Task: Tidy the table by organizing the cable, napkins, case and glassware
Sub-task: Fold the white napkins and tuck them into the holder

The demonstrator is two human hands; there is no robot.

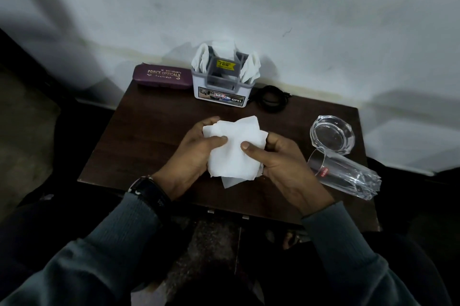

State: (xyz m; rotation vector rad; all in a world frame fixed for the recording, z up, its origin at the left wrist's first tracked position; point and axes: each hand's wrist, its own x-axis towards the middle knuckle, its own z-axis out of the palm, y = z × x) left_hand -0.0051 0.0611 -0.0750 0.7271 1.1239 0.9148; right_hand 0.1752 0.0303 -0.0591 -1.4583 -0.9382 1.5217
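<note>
there is only the one view, worn on the person's head, so it sees from above and behind the hands, tipped forward and down. it faces the pale wall (273,2) across a small dark wooden table (154,111), whose far edge sits against that wall. the lens is wide: the wall line bows, and both grey sleeves (119,243) run in from the bottom corners. it sits close, the table filling the middle, the floor dark on either side. with no second view, nothing is shared.
</note>
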